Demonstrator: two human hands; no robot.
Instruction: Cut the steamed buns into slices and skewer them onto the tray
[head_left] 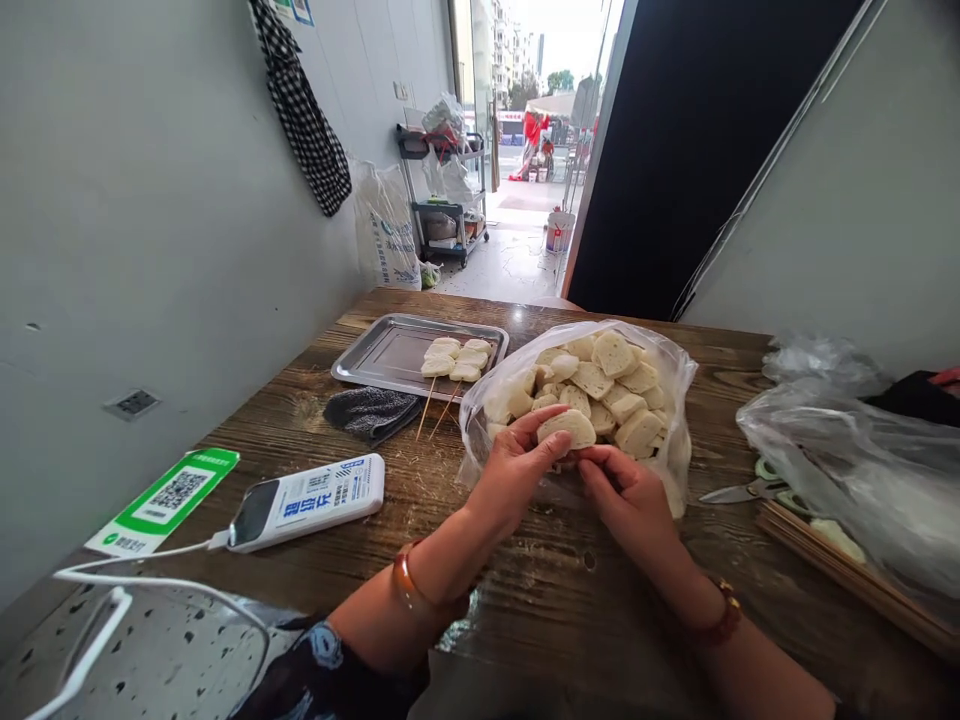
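My left hand [525,450] grips a pale, rounded food slice [568,429] between thumb and fingers. At the slice's lower right edge, my right hand [626,490] has its fingertips pinched together; what they hold, if anything, is hidden. Right behind both hands lies an open clear plastic bag [679,375], heaped with many similar slices [592,380]. To the left, a metal tray [367,350] carries skewered slices [457,358] in two rows. Their wooden sticks [425,408] jut over the tray's near edge.
A dark cloth [371,413] lies before the tray. Farther left are a power bank [330,500] with a white cable [169,553] and a green QR card [169,500]. On the right are scissors [739,492], a bundle of wooden sticks [847,575] and plastic bags [862,470].
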